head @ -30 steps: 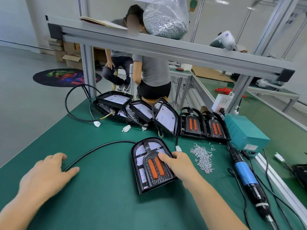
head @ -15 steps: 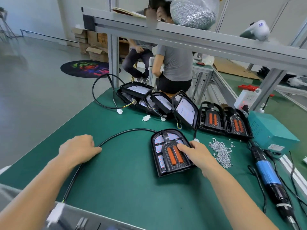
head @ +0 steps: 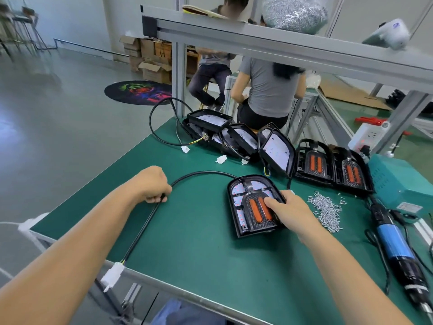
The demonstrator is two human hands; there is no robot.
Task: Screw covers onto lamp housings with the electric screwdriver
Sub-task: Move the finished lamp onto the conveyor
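Left hand (head: 153,185) grip curls round the black cable (head: 145,222); right hand (head: 289,211) fingers press flat on the lamp housing (head: 243,202) on the bench (head: 199,242).

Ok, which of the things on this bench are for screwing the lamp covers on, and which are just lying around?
For the job:
lamp housing under the right hand
black cable gripped by the left hand
loose screws
electric screwdriver

Lying about:
bag of screws on the shelf
white power strip
cardboard boxes
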